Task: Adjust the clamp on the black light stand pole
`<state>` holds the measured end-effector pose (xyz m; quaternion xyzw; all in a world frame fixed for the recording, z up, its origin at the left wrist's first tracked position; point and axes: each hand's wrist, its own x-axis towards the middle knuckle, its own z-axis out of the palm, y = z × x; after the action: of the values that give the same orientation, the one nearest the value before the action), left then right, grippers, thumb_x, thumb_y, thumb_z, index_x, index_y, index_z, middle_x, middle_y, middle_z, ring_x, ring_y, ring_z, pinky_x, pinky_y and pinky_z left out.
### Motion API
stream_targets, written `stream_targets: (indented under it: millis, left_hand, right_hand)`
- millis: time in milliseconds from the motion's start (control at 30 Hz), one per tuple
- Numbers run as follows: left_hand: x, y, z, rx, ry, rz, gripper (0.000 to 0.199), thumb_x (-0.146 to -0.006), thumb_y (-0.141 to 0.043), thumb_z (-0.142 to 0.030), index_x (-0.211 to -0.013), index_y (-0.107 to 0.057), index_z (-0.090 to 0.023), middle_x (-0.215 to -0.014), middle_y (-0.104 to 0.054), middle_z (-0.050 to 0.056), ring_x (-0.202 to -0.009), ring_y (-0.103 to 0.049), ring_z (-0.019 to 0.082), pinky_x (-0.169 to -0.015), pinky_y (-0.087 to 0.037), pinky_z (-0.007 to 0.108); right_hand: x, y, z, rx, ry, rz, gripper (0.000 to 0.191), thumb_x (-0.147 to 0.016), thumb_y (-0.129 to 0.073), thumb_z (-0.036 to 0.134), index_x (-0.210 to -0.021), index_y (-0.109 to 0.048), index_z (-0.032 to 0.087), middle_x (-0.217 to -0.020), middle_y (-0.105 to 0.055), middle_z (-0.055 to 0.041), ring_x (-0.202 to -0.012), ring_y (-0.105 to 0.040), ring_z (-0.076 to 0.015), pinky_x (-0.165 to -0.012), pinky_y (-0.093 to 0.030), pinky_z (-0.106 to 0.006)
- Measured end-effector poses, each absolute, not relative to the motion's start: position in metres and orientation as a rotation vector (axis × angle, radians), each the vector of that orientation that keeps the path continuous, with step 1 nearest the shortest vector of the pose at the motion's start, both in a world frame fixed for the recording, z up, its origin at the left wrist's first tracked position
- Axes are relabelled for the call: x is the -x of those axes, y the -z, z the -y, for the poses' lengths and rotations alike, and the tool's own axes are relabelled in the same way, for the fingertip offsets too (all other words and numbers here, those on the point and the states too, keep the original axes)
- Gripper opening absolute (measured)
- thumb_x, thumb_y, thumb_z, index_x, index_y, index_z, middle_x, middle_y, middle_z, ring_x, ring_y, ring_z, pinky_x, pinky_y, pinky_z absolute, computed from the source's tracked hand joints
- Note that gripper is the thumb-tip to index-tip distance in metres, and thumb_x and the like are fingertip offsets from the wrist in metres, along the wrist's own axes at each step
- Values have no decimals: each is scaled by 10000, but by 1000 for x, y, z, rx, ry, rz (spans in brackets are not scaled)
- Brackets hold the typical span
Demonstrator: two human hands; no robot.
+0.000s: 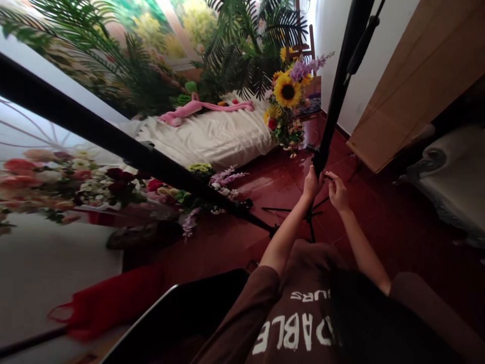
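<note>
A black light stand [334,101] rises in front of me, its pole leaning up and to the right. My left hand [311,183] is closed around the lower part of this pole, just beneath a collar with a small lever. Close by on the right, my right hand [337,192] has its thumb and fingertips pinched together at the pole's side. A small dark piece shows at those fingertips, too small to name. Below both hands, the stand's thin legs [310,218] spread over the floor.
A second black pole [94,129] slants across the left. Flower arrangements [45,182] stand at left, and sunflowers [287,90] farther back. A pink plush toy [189,108] lies on a white-draped platform [223,139]. A brown panel [409,86] leans at right beside an ornate sofa [454,167].
</note>
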<state>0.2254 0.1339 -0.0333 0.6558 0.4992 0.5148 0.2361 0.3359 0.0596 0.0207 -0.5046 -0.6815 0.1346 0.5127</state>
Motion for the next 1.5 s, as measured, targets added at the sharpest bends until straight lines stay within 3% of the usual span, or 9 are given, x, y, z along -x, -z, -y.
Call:
stream_targets:
  millis: [200, 467, 600, 800, 933, 1133, 1233, 1333, 1500]
  left_hand:
    - [-225, 35, -134, -1783, -1379, -1410, 514, -963, -433, -521, -1282, -463, -119, -968, -690, 167, -849, -690, 229, -730, -509, 318]
    - [-225, 31, -131, -1722, -1408, -1385, 502, -954, -461, -524, -1273, -479, -136, -942, -707, 149, -783, -678, 199, -706, -511, 301]
    - [-225, 31, -131, -1712, -1387, -1416, 521, -956, -463, -519, -1302, -465, -130, -945, -706, 147, -800, -685, 198, -713, -516, 298]
    - [-224, 37, -132, -1720, -1381, -1433, 498, -957, -473, -507, -1301, -457, -146, -920, -695, 123, -803, -683, 190, -698, -516, 287]
    - [-225, 40, -133, -1720, -1390, -1423, 467, -955, -486, -494, -1281, -467, -160, -876, -688, 96, -771, -677, 180, -685, -510, 279]
    - [-224, 39, -131, -1708, -1382, -1442, 455, -948, -500, -491, -1253, -484, -155, -879, -684, 103, -763, -672, 183, -690, -513, 289]
    - [-226, 33, -127, -1684, -1428, -1389, 421, -956, -485, -493, -1248, -486, -189, -886, -675, 85, -754, -663, 166, -694, -515, 281]
    - [-226, 22, -120, -1654, -1438, -1321, 432, -977, -422, -504, -1288, -466, -207, -977, -674, 99, -831, -670, 163, -755, -534, 294]
    - [-211, 22, -86, -1594, -1431, -1230, 464, -996, -368, -480, -1371, -437, -215, -1306, -596, 145, -1128, -633, 167, -948, -523, 327]
  right_hand:
    - [-342, -14, -67, 1247, -514, 1471, 352, -948, -531, 449, -1202, -603, 215, -1260, -669, -133, -1121, -669, -214, -913, -569, -385]
    - [-347, -6, -67, 1325, -626, 1368, 436, -917, -544, 560, -1169, -601, 209, -1083, -728, -111, -950, -710, -193, -815, -568, -349]
    - [-346, -4, -68, 1349, -660, 1332, 513, -880, -554, 633, -1140, -605, 194, -1088, -720, -121, -929, -707, -190, -779, -560, -326]
    - [-345, -8, -75, 1401, -755, 1289, 548, -871, -479, 714, -1030, -573, 198, -822, -718, -43, -712, -692, -156, -691, -533, -286]
    - [-340, -12, -81, 1516, -686, 1283, 564, -879, -391, 755, -891, -559, 217, -653, -658, 5, -604, -647, -152, -655, -497, -273]
    - [-335, -10, -94, 1701, -620, 1339, 701, -890, -239, 793, -516, -467, 246, -480, -557, -48, -591, -639, -221, -599, -439, -308]
    - [-333, -9, -97, 1702, -642, 1296, 737, -860, -234, 830, -428, -411, 259, -384, -466, -32, -504, -606, -211, -538, -414, -303]
    - [-331, -9, -96, 1673, -655, 1253, 760, -821, -233, 869, -410, -424, 259, -347, -423, -11, -439, -566, -190, -493, -401, -292]
    - [-319, -7, -83, 1609, -755, 1128, 743, -850, -212, 840, -485, -468, 246, -374, -475, 4, -368, -513, -144, -490, -446, -279]
